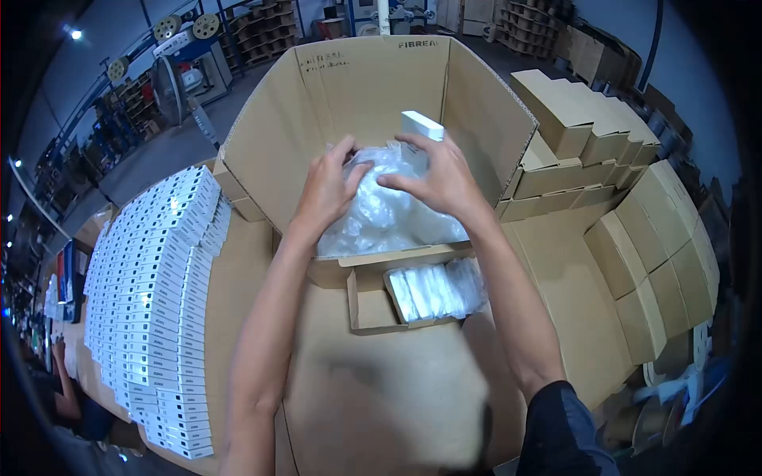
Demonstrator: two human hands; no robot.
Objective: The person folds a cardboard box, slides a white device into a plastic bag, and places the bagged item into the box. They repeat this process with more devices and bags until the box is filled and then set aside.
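My left hand [328, 184] is at the left side of a heap of clear plastic bags [377, 208] in a large open carton [373, 87], its fingers curled on the plastic. To its right, my right hand [444, 176] is bent around a slim white box [423, 124] that stands upright among the bags; one finger crosses the box's front and the thumb points left. The far fingertips of both hands are hidden. Just below the large carton, a small open cardboard box [367, 323] holds a row of plastic-wrapped white packets [432, 292].
Stacked white labelled boxes [155, 309] cover the left side of the table. Folded brown cartons are piled at the back right [583, 131] and right [659, 262]. A co-worker's arm [67, 381] shows at the far left. Machinery [186, 71] stands behind.
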